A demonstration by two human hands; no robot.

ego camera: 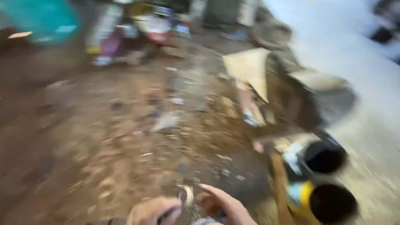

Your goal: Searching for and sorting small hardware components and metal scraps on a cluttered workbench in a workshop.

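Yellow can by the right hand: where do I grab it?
Take the yellow can by its side wall, coming from the left, where the right hand is. Its dark mouth faces the camera, so the rim is open; blur hides finer detail.

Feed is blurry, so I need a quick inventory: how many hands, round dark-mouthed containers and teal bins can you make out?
Hands: 2, left hand and right hand
Round dark-mouthed containers: 2, the upper container and the yellow-rimmed container
Teal bin: 1
Total: 5
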